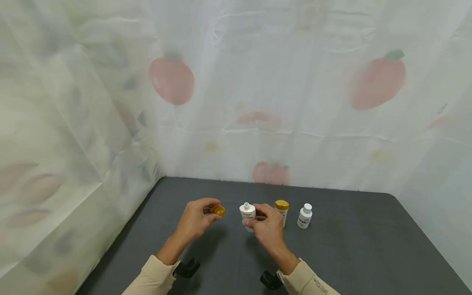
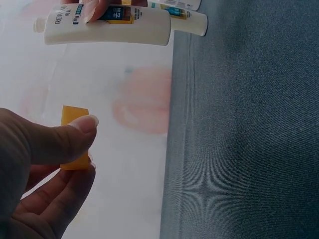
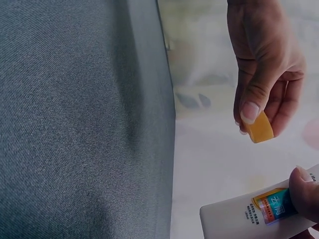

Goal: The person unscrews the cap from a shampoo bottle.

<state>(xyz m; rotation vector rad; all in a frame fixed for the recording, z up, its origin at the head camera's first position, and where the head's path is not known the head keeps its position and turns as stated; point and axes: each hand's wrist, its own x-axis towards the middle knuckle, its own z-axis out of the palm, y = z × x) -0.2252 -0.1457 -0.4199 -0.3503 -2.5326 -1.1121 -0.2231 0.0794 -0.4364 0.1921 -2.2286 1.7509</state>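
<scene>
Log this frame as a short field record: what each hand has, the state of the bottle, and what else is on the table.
left hand: pinches yellow cap, off the bottle
right hand: grips white bottle, lifted off the table
white bottle state: open, bare neck showing
table: dark grey cloth
also standing: yellow-capped bottle; small white-capped bottle, right of the hands
backdrop: fruit-print sheet
</scene>
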